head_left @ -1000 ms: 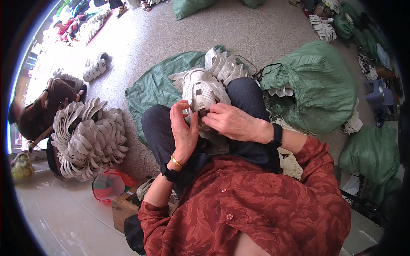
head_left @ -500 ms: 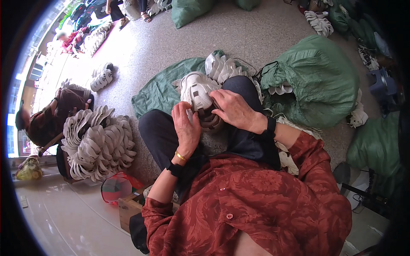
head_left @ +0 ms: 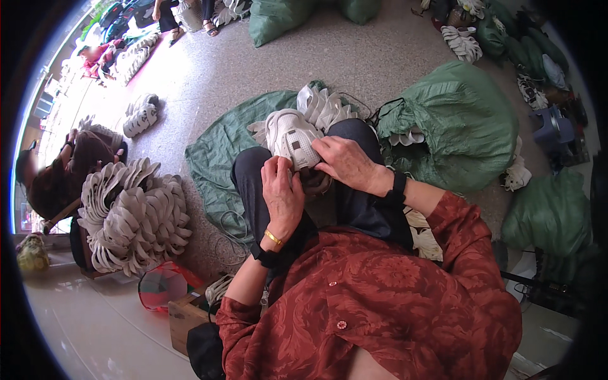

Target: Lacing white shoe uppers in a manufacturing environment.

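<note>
Between my knees a pale shoe upper [head_left: 292,134] with perforated mesh and a small dark patch points away from me. My left hand [head_left: 282,195] grips its near left edge, fingers bent and thumb pressed in. On the near right edge my right hand [head_left: 347,163] is closed, fingertips and thumb pinching the material. The brownish inside of the upper shows between my hands. Just beyond it, more pale uppers [head_left: 326,107] lie in a bunch on a green woven sack [head_left: 221,136] spread over the floor.
A full green sack [head_left: 456,120] with a dark opening stands at the right. Stacked grey-white shoe pieces [head_left: 136,215] are piled at the left, near a red mesh basket [head_left: 166,286] and a wooden box [head_left: 183,323]. Another person [head_left: 60,177] sits at the far left.
My left knee has moved inward, closer to the shoe upper. Both hands keep their hold on its edges, and the whole view has shifted slightly.
</note>
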`<state>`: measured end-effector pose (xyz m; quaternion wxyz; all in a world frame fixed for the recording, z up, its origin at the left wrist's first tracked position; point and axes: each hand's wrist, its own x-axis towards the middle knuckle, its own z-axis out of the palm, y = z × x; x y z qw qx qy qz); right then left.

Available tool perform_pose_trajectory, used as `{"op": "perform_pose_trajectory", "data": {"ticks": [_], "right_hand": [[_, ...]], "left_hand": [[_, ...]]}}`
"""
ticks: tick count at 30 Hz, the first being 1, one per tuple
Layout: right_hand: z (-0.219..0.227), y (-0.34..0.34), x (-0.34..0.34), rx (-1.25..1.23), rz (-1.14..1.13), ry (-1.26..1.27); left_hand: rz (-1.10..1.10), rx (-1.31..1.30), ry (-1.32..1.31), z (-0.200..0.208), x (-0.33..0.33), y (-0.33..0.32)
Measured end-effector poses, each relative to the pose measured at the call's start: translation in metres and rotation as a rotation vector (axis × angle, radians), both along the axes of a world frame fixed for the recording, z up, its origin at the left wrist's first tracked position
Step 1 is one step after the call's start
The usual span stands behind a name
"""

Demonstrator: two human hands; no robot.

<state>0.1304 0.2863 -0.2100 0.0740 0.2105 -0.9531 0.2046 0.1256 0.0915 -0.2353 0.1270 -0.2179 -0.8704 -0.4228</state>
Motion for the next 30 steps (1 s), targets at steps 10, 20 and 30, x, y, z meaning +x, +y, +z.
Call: {"op": "perform_pose_trajectory", "data": {"ticks": [10, 20, 30], "right_hand": [[-0.016, 0.005, 0.002, 0.027, -0.022, 0.147], [-0.020, 0.011, 0.004, -0.077, -0.021, 0.326], [-0.020, 0.099, 0.071, -0.805, -0.475, -0.042]], "left_hand": [[-0.024, -0.124, -0.091, 0.007, -0.012, 0.006], [-0.081, -0.133, -0.159, 0.016, -0.015, 0.019], [-0.060, -0.217, -0.062, 0.011, -0.013, 0.013]]}}
